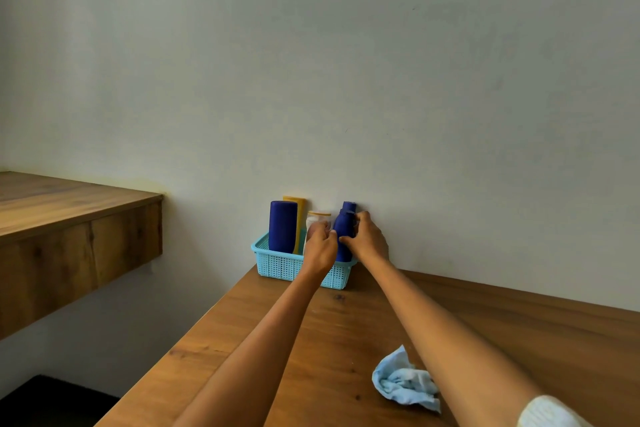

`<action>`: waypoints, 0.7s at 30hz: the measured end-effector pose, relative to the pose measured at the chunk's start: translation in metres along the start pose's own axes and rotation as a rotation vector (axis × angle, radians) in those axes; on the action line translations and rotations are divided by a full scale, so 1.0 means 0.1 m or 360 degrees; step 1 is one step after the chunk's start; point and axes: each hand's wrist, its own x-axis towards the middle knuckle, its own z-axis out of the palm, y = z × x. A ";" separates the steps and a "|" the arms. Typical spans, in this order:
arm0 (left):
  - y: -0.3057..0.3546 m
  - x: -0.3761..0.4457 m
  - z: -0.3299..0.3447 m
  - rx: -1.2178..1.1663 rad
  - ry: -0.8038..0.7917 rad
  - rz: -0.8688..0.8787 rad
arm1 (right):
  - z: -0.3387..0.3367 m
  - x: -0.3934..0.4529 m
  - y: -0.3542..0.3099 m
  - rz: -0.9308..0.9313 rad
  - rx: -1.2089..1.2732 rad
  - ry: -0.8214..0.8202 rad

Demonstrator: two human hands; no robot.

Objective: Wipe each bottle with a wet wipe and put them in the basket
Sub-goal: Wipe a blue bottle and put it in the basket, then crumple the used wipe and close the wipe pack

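A light blue plastic basket (284, 267) stands against the wall at the far end of the wooden table. Inside it stand a tall dark blue bottle (282, 225), a yellow tube (300, 208) behind that, and a white jar (318, 217). At the basket's right end a dark blue bottle with a cap (344, 222) stands upright, and my right hand (367, 239) grips it from the right. My left hand (320, 246) holds its fingers curled around the white jar, touching the blue bottle's left side. A crumpled pale blue wipe (403, 383) lies on the table near me.
The wooden table (311, 340) runs along a plain wall, with its left edge dropping to a dark floor. A second wooden counter (69, 218) stands higher at the left, with a gap between the two.
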 end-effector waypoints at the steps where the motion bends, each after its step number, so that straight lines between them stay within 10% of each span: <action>1: 0.00 0.00 0.01 0.0006 0.0013 0.0000 | 0.01 0.00 0.01 0.0001 0.0019 -0.0018; 21: 0.04 -0.24 0.10 0.0004 0.0127 0.0199 | -0.28 -0.32 0.08 0.0038 0.0219 0.0179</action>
